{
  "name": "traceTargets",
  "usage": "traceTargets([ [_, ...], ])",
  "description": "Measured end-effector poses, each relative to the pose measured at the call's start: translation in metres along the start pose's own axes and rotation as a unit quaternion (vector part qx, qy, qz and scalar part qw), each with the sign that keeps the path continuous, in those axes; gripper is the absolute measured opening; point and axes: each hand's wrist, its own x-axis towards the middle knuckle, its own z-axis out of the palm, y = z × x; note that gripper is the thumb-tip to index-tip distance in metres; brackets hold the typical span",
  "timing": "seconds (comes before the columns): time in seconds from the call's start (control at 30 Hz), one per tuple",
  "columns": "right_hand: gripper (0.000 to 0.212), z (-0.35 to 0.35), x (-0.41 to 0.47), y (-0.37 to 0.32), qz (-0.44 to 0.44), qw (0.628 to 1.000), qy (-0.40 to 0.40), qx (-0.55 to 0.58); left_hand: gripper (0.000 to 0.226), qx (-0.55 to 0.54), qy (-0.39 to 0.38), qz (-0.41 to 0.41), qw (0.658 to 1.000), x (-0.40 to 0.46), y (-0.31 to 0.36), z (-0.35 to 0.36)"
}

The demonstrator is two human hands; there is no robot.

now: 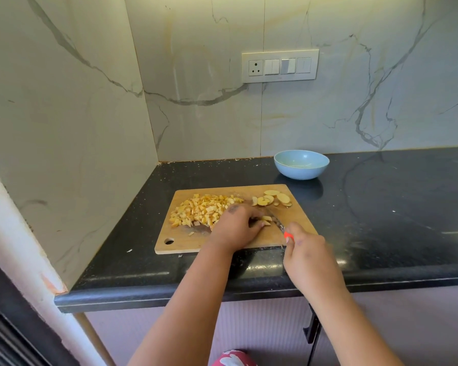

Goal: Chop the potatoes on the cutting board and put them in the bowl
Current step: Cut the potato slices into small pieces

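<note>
Fingers (257, 225) of left hand (236, 228) curl onto potato slices (266, 220) at board (296, 223) centre, right hand (306, 256) gripping knife (276, 223) at 4 o'clock; slip risks cutting fingertips; bowl (301, 165) at 1 o'clock.

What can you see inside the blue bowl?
The blue bowl shows only bare inner wall; no potato pieces. Its near rim hides the lowest part. The diced potato remains on the cutting board.

one cutting board (296, 220), one bowl (301, 165), one knife (276, 223), two hands (236, 228)
</note>
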Motion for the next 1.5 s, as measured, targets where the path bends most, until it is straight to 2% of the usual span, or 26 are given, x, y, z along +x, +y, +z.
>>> traceTargets([
  [0.13, 0.014, 0.001, -0.006, -0.009, 0.0, 1.0, -0.026, -0.018, 0.027, 0.001, -0.001, -0.003, 1.0, 0.001, 0.001, 0.0],
  [0.33, 0.019, -0.002, -0.012, -0.008, -0.01, 1.0, 0.019, 0.011, 0.022, 0.011, 0.012, -0.009, 1.0, 0.003, 0.002, 0.003],
  [0.5, 0.022, -0.001, -0.018, -0.016, 0.0, 0.999, -0.027, -0.018, 0.022, 0.042, 0.019, -0.022, 0.999, 0.005, 0.002, 0.006],
  [0.67, 0.026, -0.002, -0.007, -0.044, 0.002, 0.99, -0.088, -0.108, 0.02, 0.069, 0.017, -0.03, 0.997, 0.005, 0.002, 0.007],
  [0.77, 0.031, 0.003, 0.004, -0.048, 0.014, 0.992, -0.095, -0.086, 0.016, 0.06, 0.021, -0.032, 0.997, 0.003, 0.002, 0.006],
  [0.9, 0.026, 0.004, 0.002, -0.024, 0.038, 0.999, -0.025, 0.015, 0.01, 0.017, 0.032, -0.037, 0.999, 0.002, -0.001, 0.006],
  [1.0, 0.015, 0.002, -0.009, -0.016, 0.002, 0.999, 0.014, 0.032, 0.012, -0.004, 0.031, -0.041, 0.999, 0.004, -0.002, 0.004],
  [1.17, 0.009, 0.004, -0.013, -0.014, -0.013, 1.0, -0.014, 0.01, 0.011, 0.003, 0.024, -0.047, 0.999, 0.004, -0.002, 0.005],
  [1.5, 0.018, 0.007, -0.012, -0.019, -0.013, 0.999, -0.025, -0.019, 0.007, 0.011, 0.042, -0.038, 0.998, 0.004, -0.003, 0.006],
])
